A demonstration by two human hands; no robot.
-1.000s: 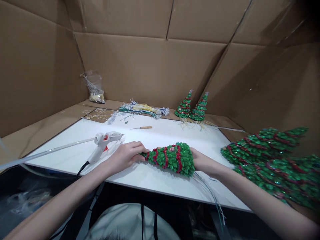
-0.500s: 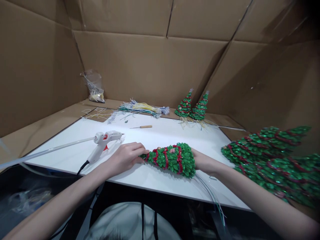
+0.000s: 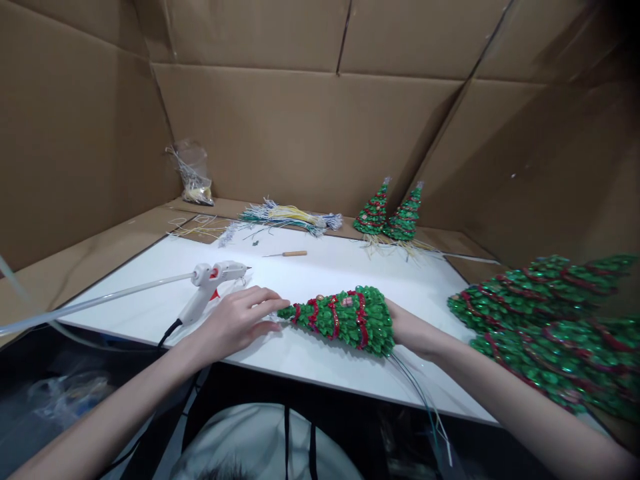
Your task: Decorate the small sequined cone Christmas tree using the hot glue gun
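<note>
A small green Christmas tree [image 3: 345,320] with red garlands lies on its side above the white board, its tip pointing left. At that tip is my left hand [image 3: 245,320], thumb and fingers closed around a small clear-white piece, partly hidden. My right hand [image 3: 407,328] grips the tree's wide base; its fingers are hidden inside or behind it. Thin green and white wires [image 3: 425,393] trail from the base over the board's front edge. A white hot glue gun [image 3: 205,287] stands left of my left hand, with a long clear glue stick [image 3: 125,292] in its back.
Larger green trees [image 3: 545,327] lie at the right. Two small trees [image 3: 371,212] stand at the back near a bundle of wires [image 3: 290,215]. A wooden-handled awl [image 3: 295,253] lies mid-board. A plastic bag [image 3: 195,177] sits in the back left corner; cardboard walls [image 3: 300,127] surround the board.
My left hand has slid slightly left off the green tip, its thumb and fingers further apart, and a clear-white piece now shows there. My right hand stays at the base.
</note>
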